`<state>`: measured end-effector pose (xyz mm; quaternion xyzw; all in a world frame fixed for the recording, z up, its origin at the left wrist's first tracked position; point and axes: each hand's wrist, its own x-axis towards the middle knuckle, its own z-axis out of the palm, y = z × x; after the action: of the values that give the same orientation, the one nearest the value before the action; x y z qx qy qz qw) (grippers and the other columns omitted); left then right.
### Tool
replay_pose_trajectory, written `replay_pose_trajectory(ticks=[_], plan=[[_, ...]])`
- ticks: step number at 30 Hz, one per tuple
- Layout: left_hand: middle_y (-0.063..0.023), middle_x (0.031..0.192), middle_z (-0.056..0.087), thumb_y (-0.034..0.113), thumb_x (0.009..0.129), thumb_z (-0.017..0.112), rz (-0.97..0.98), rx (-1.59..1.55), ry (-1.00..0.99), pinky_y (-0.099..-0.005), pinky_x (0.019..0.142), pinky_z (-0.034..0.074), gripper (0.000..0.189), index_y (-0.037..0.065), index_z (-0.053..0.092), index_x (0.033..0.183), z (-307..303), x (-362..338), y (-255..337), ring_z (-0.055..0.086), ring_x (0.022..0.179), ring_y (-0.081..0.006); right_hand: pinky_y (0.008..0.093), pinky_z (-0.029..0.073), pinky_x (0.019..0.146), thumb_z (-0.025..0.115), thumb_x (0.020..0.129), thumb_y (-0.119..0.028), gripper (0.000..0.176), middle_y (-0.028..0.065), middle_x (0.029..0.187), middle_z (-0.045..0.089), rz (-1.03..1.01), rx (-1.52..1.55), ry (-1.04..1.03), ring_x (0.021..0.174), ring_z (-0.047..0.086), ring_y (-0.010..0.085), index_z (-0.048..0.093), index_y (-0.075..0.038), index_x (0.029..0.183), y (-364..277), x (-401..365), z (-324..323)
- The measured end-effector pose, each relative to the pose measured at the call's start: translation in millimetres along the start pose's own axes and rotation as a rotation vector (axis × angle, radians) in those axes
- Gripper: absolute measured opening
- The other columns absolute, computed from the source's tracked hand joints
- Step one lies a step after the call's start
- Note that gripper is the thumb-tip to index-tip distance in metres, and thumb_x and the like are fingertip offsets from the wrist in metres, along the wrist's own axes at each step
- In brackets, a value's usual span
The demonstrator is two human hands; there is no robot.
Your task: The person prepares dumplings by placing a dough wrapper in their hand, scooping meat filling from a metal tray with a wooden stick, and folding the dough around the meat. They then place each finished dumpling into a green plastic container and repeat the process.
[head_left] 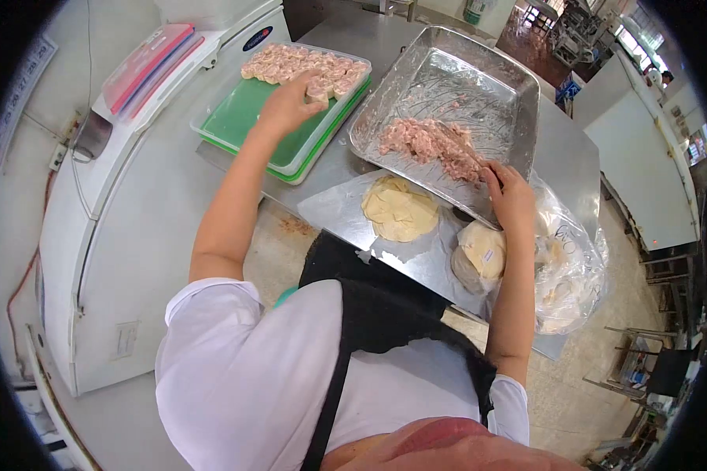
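My left hand (289, 106) is over a clear plastic tray (204, 122), its fingertips closed around a small open-topped dumpling (316, 94) at the edge of the packed rows. Those rows of meat-filled dumplings (279, 63) cover the tray's far part, and its green base (243, 110) shows nearer me. At the near right corner of a deep metal pan (518, 86), my right hand (512, 192) grips a thin utensil (473, 155). The utensil's end lies in pink ground meat (420, 140), so I cannot tell its kind. A stack of round yellow wrappers (401, 208) lies in front of the pan.
Bagged wrappers (479, 255) sit beneath my right forearm, beside a large plastic bag (569, 267) at the metal table's (581, 149) right edge. A white freezer (133, 228) stands close on the left, with pink and blue folders (149, 67) on top. Another white cabinet (644, 157) stands right.
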<state>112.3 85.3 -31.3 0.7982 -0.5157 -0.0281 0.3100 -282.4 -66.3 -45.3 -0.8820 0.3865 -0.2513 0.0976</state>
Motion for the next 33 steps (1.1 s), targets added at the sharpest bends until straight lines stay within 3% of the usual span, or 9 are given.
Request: replay_pose_trajectory(ticks=[7, 9, 10, 16, 19, 21, 28, 30, 33], plan=[[-0.0240, 0.120, 0.061, 0.014, 0.079, 0.070, 0.060, 0.085, -0.210, -0.0426, 0.093, 0.048, 0.076, 0.018, 0.036, 0.146, 14, 17, -4, 0.059, 0.110, -0.0387, 0.0406, 0.050, 0.072, 0.059, 0.092, -0.031, 0.027, 0.0107, 0.093, 0.067, 0.009, 0.031, -0.003, 0.085, 0.064, 0.0327, 0.069, -0.010, 0.106, 1, 0, -2], [-0.0193, 0.105, 0.064, 0.014, 0.078, 0.072, 0.074, 0.011, -0.267, -0.0376, 0.084, 0.050, 0.079, 0.019, 0.035, 0.147, 10, 14, -1, 0.063, 0.092, -0.0293, 0.0403, 0.050, 0.072, 0.059, 0.092, -0.031, 0.027, 0.0103, 0.093, 0.067, 0.012, 0.024, -0.010, 0.085, 0.064, 0.0324, 0.069, -0.010, 0.107, -1, 0, -4], [-0.0193, 0.105, 0.064, 0.014, 0.078, 0.072, 0.072, 0.017, -0.276, -0.0376, 0.084, 0.050, 0.079, 0.019, 0.035, 0.147, 12, 12, 1, 0.063, 0.092, -0.0293, 0.0403, 0.050, 0.072, 0.059, 0.092, -0.031, 0.027, 0.0103, 0.093, 0.067, 0.018, 0.031, -0.014, 0.085, 0.064, 0.0324, 0.069, -0.010, 0.107, -1, -1, -5], [-0.0146, 0.103, 0.064, 0.011, 0.079, 0.072, 0.076, 0.122, -0.145, -0.0327, 0.081, 0.049, 0.079, 0.017, 0.034, 0.148, 25, 19, 0, 0.062, 0.090, -0.0206, 0.0403, 0.050, 0.071, 0.059, 0.092, -0.031, 0.027, 0.0104, 0.093, 0.067, 0.028, 0.106, -0.007, 0.084, 0.064, 0.0321, 0.068, -0.011, 0.106, 0, -1, -7], [-0.0116, 0.105, 0.064, 0.009, 0.078, 0.072, 0.012, -0.176, -0.216, -0.0335, 0.083, 0.049, 0.083, 0.019, 0.031, 0.150, 23, 20, -15, 0.062, 0.091, -0.0176, 0.0403, 0.050, 0.071, 0.058, 0.092, -0.031, 0.027, 0.0104, 0.092, 0.066, 0.025, 0.119, 0.013, 0.083, 0.064, 0.0317, 0.069, -0.010, 0.106, 0, -3, -6], [-0.0183, 0.111, 0.066, 0.004, 0.079, 0.065, -0.028, -0.435, -0.290, -0.0336, 0.088, 0.048, 0.084, 0.020, 0.026, 0.152, 14, 18, -22, 0.064, 0.101, -0.0223, 0.0399, 0.050, 0.071, 0.058, 0.092, -0.030, 0.026, 0.0101, 0.093, 0.067, 0.015, 0.118, 0.017, 0.084, 0.064, 0.0314, 0.069, -0.010, 0.106, 1, -2, -6], [-0.0143, 0.102, 0.066, 0.004, 0.080, 0.058, 0.039, -0.378, -0.353, -0.0315, 0.089, 0.046, 0.081, 0.019, 0.025, 0.153, 16, 41, -53, 0.062, 0.100, -0.0205, 0.0402, 0.050, 0.071, 0.059, 0.092, -0.031, 0.026, 0.0097, 0.095, 0.067, -0.001, 0.067, 0.004, 0.085, 0.064, 0.0317, 0.069, -0.012, 0.107, 4, -1, 0], [-0.0061, 0.100, 0.061, -0.004, 0.076, 0.050, 0.083, -0.342, -0.220, -0.0268, 0.084, 0.045, 0.083, 0.018, 0.026, 0.153, 19, 44, -51, 0.054, 0.088, -0.0131, 0.0408, 0.050, 0.071, 0.059, 0.092, -0.032, 0.027, 0.0100, 0.094, 0.067, -0.004, 0.037, 0.011, 0.085, 0.065, 0.0319, 0.069, -0.012, 0.107, 4, -1, 2], [-0.0078, 0.102, 0.064, -0.001, 0.078, 0.050, 0.062, -0.276, -0.245, -0.0298, 0.086, 0.046, 0.079, 0.016, 0.027, 0.152, 16, 47, -44, 0.058, 0.090, -0.0175, 0.0411, 0.051, 0.072, 0.057, 0.093, -0.033, 0.027, 0.0105, 0.095, 0.067, 0.005, 0.001, -0.028, 0.085, 0.065, 0.0320, 0.068, -0.013, 0.107, 1, -1, 0]])
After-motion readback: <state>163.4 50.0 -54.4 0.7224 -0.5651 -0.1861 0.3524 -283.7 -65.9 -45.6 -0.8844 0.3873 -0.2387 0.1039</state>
